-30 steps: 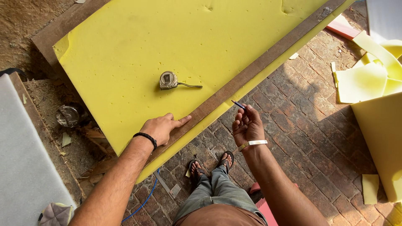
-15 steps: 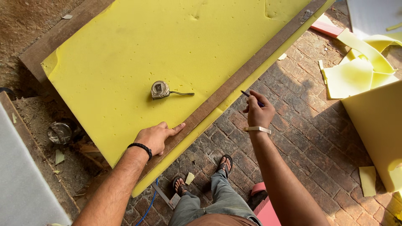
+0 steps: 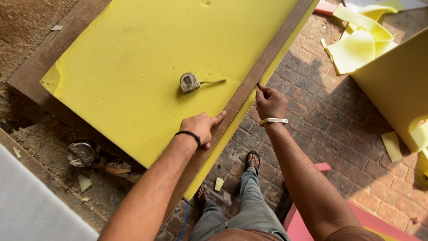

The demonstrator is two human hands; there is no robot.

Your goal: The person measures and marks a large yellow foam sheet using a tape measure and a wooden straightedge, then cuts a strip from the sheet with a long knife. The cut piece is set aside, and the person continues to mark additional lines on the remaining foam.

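A large yellow foam sheet point(image 3: 147, 67) lies tilted across a raised board. A long brown wooden strip point(image 3: 263, 62) runs along its right edge. My left hand point(image 3: 203, 127), with a black band on the wrist, presses flat on the strip and foam edge. My right hand point(image 3: 270, 103), wearing a silver bracelet, is closed around a dark pen or marker point(image 3: 258, 85) whose tip touches the strip's outer edge. A metal tape measure point(image 3: 190, 82) rests on the foam just above my left hand, a short length of blade pulled out.
Yellow foam offcuts point(image 3: 356, 44) lie on the brick floor point(image 3: 339, 116) at upper right, beside a big foam block point(image 3: 397, 85). My sandalled feet point(image 3: 252, 160) stand below the sheet. A red object point(image 3: 339, 218) is at lower right, debris and dirt at lower left.
My right hand has gone up from in front of my body to the strip's edge, pen tip now against it. My left hand stays pressed on the strip.
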